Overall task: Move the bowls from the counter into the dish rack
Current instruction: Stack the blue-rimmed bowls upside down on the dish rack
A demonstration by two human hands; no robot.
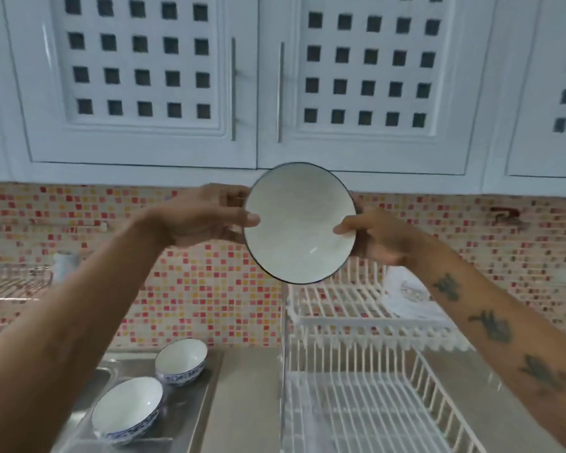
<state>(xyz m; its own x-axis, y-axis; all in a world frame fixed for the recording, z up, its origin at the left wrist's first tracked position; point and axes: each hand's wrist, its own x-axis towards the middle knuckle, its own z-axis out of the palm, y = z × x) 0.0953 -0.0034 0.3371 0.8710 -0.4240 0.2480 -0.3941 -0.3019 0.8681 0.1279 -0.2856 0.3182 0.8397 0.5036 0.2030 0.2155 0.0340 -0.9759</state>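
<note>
A white bowl with a dark rim [299, 223] is held up in the air, tilted so its inside faces me. My left hand [203, 215] grips its left edge and my right hand [378, 238] grips its right edge. It hangs above the upper tier of the white two-tier dish rack [347, 317]. Two white bowls with blue patterned outsides stand upright on the steel counter at lower left, one nearer me [126, 408] and one farther back [181, 359].
White cupboards [144, 76] hang overhead above a red and orange mosaic wall. A white cloth or dish [406, 294] sits on the rack's upper tier at right. A sink edge [103, 371] lies left of the bowls. A wire rack [13, 282] is on the left wall.
</note>
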